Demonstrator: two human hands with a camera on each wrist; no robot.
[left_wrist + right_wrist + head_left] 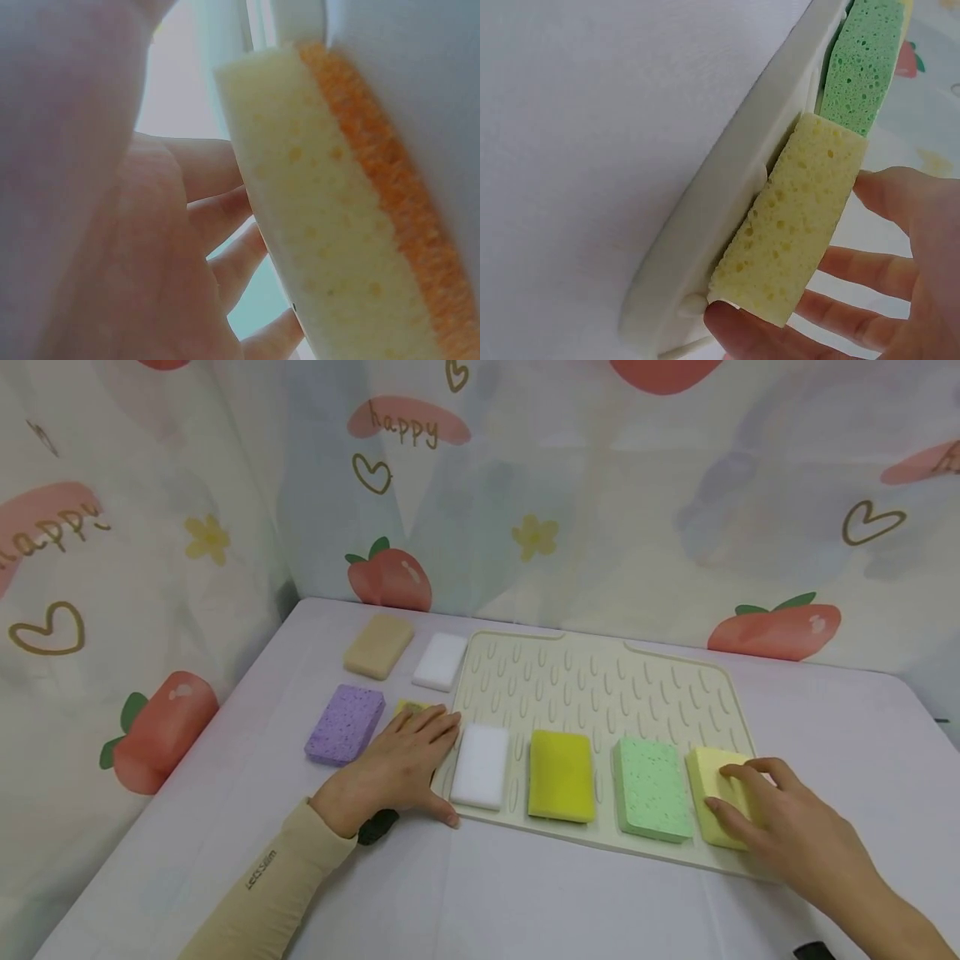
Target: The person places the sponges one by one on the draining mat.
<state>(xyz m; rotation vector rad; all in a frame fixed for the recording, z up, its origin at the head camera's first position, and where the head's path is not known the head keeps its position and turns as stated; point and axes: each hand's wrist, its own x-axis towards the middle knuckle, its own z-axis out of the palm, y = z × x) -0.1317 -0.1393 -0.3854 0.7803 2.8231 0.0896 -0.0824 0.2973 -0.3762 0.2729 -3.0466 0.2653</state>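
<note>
My left hand (397,768) rests over a sponge (411,704) beside the mat, its fingers fairly straight across the top. Seen closely in the left wrist view, that sponge (322,195) is pale yellow with an orange layer beneath; the hand covers most of it in the head view. A pale yellow sponge (720,785) lies at the right end of a cream draining mat (592,664). My right hand (798,827) grips it, thumb (885,191) at its upper edge and a fingertip at its end. The right wrist view shows its porous side.
Across the mat's front lie a white sponge (480,768), a yellow sponge (562,777) and a green sponge (652,789). Left of the mat are a purple sponge (345,724), a tan sponge (378,646) and another white sponge (440,662). A patterned cloth (600,493) hangs behind the table.
</note>
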